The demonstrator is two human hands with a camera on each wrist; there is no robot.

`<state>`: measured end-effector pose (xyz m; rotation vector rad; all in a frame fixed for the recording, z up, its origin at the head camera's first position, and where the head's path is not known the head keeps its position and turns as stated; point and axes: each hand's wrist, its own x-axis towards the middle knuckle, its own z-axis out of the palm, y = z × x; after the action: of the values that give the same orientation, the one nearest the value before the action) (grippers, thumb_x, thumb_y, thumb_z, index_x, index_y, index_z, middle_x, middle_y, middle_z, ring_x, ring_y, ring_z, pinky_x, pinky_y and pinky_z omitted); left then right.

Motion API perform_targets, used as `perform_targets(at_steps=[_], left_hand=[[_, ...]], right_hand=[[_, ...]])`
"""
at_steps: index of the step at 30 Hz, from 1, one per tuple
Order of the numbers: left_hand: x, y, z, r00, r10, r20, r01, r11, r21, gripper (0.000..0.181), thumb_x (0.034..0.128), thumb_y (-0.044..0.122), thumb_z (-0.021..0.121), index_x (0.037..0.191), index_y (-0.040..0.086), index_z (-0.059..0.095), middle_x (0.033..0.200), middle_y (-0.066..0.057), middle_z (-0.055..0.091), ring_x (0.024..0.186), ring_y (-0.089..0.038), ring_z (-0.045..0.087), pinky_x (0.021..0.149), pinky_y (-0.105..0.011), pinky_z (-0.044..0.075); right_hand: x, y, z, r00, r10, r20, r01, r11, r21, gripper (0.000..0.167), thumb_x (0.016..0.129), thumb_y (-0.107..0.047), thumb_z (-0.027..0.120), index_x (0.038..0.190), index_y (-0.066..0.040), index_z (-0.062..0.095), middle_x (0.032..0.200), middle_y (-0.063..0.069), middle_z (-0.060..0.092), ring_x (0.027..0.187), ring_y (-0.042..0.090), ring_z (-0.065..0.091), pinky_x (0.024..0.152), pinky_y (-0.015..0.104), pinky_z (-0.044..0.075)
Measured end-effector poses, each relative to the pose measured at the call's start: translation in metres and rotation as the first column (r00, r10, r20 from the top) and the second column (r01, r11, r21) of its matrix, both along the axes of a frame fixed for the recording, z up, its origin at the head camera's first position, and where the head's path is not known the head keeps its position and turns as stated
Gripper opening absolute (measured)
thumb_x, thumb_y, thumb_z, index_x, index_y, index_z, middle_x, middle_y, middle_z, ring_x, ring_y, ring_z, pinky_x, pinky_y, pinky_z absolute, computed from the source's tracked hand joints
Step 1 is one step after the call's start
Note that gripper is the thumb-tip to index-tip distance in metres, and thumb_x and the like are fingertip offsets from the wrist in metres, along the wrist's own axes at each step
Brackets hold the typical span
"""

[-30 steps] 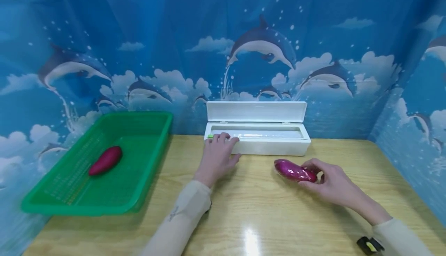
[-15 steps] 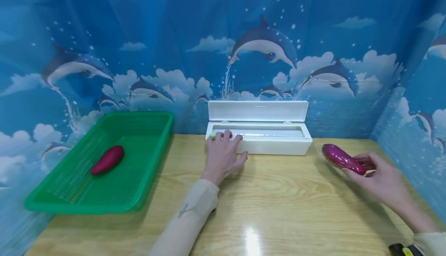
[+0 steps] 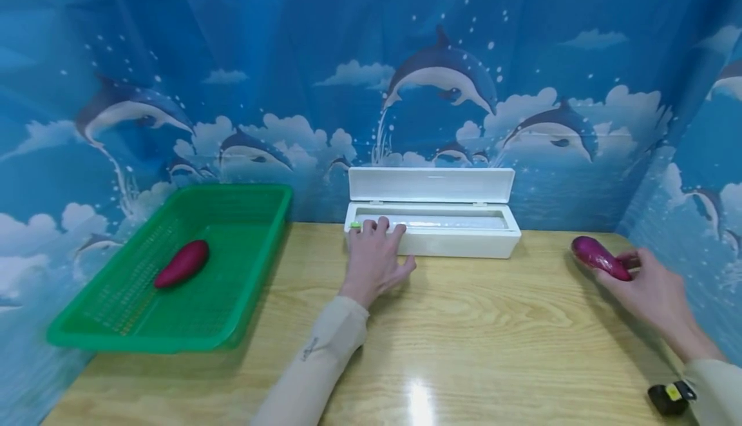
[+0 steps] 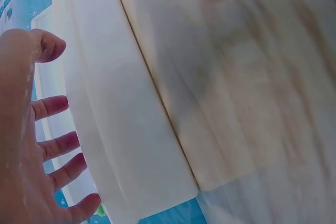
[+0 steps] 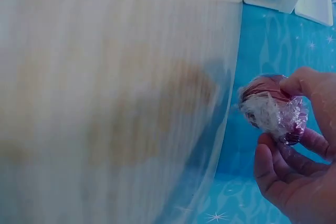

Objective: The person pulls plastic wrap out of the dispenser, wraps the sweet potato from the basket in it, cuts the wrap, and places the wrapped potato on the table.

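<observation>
At the right of the head view, the right hand (image 3: 663,300) pinches a shiny purple eggplant-like item (image 3: 597,256) by its near end. The right wrist view shows crumpled clear film (image 5: 268,114) around this item, between thumb and fingers. A long white box (image 3: 458,244) with its lid raised stands at the back middle. Over the box's left front edge lies the left hand (image 3: 373,261), fingers spread, gripping nothing; in the left wrist view its fingers (image 4: 66,174) reach across the box's rim. A small green piece (image 3: 355,225) sits at the box's left end.
A green basket (image 3: 232,323) stands on the left of the wooden table (image 3: 464,348), with a dark red, tapered item (image 3: 182,263) lying inside. A blue dolphin-print curtain (image 3: 324,39) hangs behind the table and along its right side.
My right hand has carried the purple item away from in front of the box toward the table's back right. The left hand has stayed at the box, its thumb spreading a little.
</observation>
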<state>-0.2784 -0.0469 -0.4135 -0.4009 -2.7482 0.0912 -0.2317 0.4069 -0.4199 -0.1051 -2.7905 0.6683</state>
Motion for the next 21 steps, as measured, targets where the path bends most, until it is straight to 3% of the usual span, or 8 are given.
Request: perform_targets(at_steps=[5, 9, 12, 18, 21], left_hand=[[0.000, -0.001, 0.000, 1.000, -0.005, -0.002, 0.005, 1.000, -0.008, 0.067, 0.0906, 0.067, 0.055, 0.144, 0.026, 0.051, 0.132, -0.009, 0.059, 0.119, -0.032, 0.057, 0.094, -0.053, 0.051], [0.000, 0.000, 0.000, 1.000, 0.004, 0.007, -0.004, 1.000, -0.017, 0.068, 0.0904, 0.068, 0.054, 0.144, 0.026, 0.050, 0.132, -0.009, 0.058, 0.119, -0.032, 0.056, 0.095, -0.054, 0.050], [0.000, 0.000, 0.000, 1.000, 0.011, 0.011, -0.010, 1.000, -0.023, 0.069, 0.0904, 0.068, 0.054, 0.145, 0.026, 0.049, 0.133, -0.009, 0.057, 0.121, -0.033, 0.055, 0.096, -0.054, 0.050], [0.000, 0.000, 0.002, 0.999, 0.022, 0.027, -0.021, 0.999, -0.033, 0.069, 0.0904, 0.069, 0.054, 0.145, 0.026, 0.048, 0.134, -0.009, 0.056, 0.122, -0.033, 0.055, 0.097, -0.055, 0.050], [0.000, 0.000, 0.002, 0.999, 0.023, 0.034, -0.022, 0.999, -0.031, 0.069, 0.0905, 0.068, 0.054, 0.145, 0.026, 0.048, 0.134, -0.008, 0.055, 0.122, -0.033, 0.054, 0.097, -0.055, 0.050]], right_hand=[[-0.008, 0.004, -0.003, 0.999, 0.041, -0.019, -0.041, 0.999, 0.016, 0.063, 0.093, -0.037, 0.072, 0.128, 0.010, 0.049, 0.109, 0.040, 0.061, 0.085, 0.048, 0.065, 0.055, 0.029, 0.043], [-0.014, 0.005, -0.003, 0.992, 0.123, -0.015, -0.121, 0.987, 0.105, 0.065, 0.094, -0.032, 0.073, 0.138, 0.009, 0.050, 0.102, 0.040, 0.064, 0.079, 0.045, 0.066, 0.054, 0.032, 0.043], [-0.017, 0.006, -0.002, 0.987, 0.162, 0.020, -0.163, 0.975, 0.154, 0.065, 0.092, -0.031, 0.074, 0.138, 0.009, 0.052, 0.093, 0.035, 0.069, 0.074, 0.038, 0.066, 0.054, 0.036, 0.044], [-0.016, 0.006, -0.002, 0.985, 0.168, 0.040, -0.172, 0.977, 0.126, 0.065, 0.092, -0.034, 0.076, 0.133, 0.012, 0.055, 0.094, 0.034, 0.070, 0.081, 0.047, 0.068, 0.060, 0.054, 0.054], [-0.014, 0.006, -0.003, 0.986, 0.157, 0.051, -0.162, 0.979, 0.122, 0.070, 0.092, -0.035, 0.075, 0.135, 0.015, 0.053, 0.093, 0.034, 0.071, 0.083, 0.049, 0.068, 0.062, 0.057, 0.055]])
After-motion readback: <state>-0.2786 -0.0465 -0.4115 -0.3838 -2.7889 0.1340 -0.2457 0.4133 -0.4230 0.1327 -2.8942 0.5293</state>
